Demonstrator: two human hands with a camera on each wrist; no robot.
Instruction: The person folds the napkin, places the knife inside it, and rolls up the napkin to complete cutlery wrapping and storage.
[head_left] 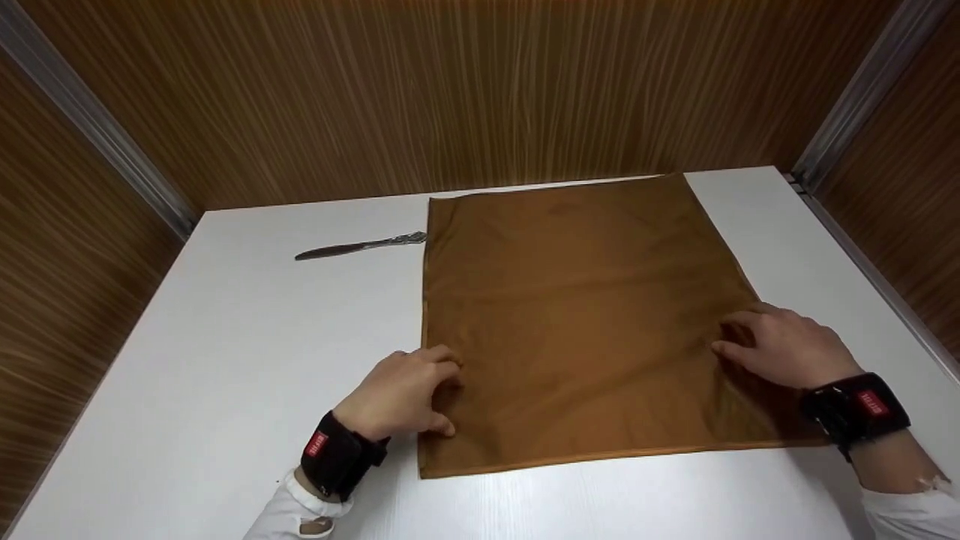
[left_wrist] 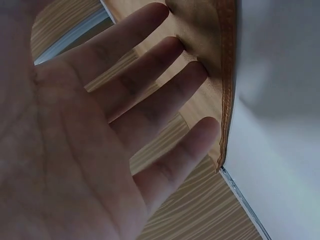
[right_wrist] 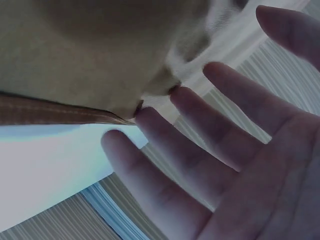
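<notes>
A brown cloth (head_left: pixel 577 315) lies spread flat on the white worktop (head_left: pixel 247 352), its far edge running along the worktop's back edge and its right side reaching toward the right edge. The left hand (head_left: pixel 401 394) rests at the cloth's left hem near the front left corner of the cloth, fingers (left_wrist: pixel 165 95) straight and relaxed with the tips touching the hemmed edge, holding nothing. The right hand (head_left: pixel 784 345) lies on the cloth's right edge, fingers (right_wrist: pixel 200 125) likewise loose and spread, tips on the fabric without any pinch that shows in the wrist view.

Since neither hand has a real hold, the likeliest trouble, as I judge it, is the cloth sliding on the smooth worktop under fingertip pressure alone: one side could creep while the other stays, skewing the square and raising wrinkles (a few faint creases already show near both hands). If the fingertips catch only the top of the hem, the edge may slip free when lifted.

A table knife (head_left: pixel 360 246) lies near the back left of the worktop, its handle end just beside the cloth's left edge; a cloth dragged or flipped leftward could nudge it along the worktop.
</notes>
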